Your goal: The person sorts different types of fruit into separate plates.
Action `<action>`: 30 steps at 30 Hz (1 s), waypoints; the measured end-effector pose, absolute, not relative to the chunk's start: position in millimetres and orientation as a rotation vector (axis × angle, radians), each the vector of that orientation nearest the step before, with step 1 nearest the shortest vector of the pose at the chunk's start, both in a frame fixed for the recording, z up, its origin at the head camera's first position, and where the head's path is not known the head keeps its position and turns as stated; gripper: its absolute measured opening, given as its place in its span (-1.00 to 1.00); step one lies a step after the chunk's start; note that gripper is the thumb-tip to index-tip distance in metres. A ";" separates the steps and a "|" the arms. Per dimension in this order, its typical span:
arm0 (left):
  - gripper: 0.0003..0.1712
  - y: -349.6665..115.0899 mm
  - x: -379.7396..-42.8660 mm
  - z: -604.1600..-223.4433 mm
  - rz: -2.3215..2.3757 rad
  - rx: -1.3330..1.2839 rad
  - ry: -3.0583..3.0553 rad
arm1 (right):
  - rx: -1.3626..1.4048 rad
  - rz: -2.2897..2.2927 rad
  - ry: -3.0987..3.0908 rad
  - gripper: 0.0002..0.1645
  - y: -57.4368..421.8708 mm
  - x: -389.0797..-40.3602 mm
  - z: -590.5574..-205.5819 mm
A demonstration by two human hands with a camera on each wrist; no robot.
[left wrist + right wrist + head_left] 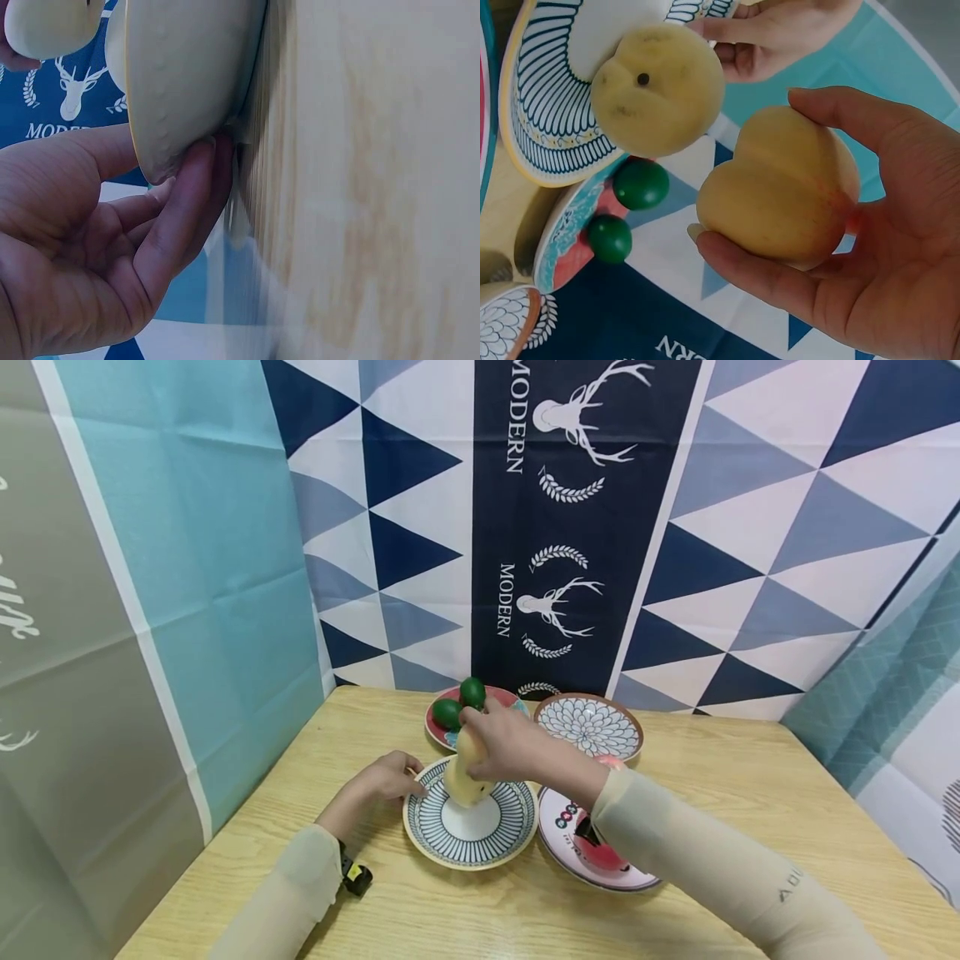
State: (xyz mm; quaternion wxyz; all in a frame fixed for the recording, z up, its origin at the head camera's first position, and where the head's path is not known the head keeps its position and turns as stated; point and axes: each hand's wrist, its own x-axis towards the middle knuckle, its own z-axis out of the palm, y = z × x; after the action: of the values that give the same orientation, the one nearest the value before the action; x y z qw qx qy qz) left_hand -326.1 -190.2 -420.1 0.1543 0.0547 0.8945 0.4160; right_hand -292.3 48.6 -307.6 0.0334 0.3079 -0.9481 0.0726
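Note:
My left hand [386,779] grips the left rim of a patterned plate [420,827] with radiating dark blue lines and a yellow edge. In the left wrist view the fingertips reach under the plate's pale outer side [187,67]. Over that plate, my right hand [510,743] holds a yellow peach [780,187] between thumb and fingers; its cleft and a reddish blush show. Another rounded yellow fruit [660,90], with a dark spot on its end, lies on the plate just below the held peach.
Behind stands a red plate [437,735] with two dark green egg-shaped fruits [447,714]. A brown-rimmed petal-patterned plate [588,722] is at back right. The right forearm partly covers a pink plate [558,843]. A patterned cloth wall [420,543] borders the wooden table [420,918].

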 end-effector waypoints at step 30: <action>-0.71 -190.6 -325.0 -420.4 1.183 0.188 2.572 | 0.948 0.146 -3.033 -0.20 62.7 -249.6 -333.9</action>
State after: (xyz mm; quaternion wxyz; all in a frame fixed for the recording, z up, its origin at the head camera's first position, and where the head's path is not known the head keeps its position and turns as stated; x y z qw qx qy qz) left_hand -325.0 -190.6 -420.4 0.1517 0.0655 0.8959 0.4123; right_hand -249.6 62.7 -333.9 -0.0195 0.2979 -0.9533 0.0459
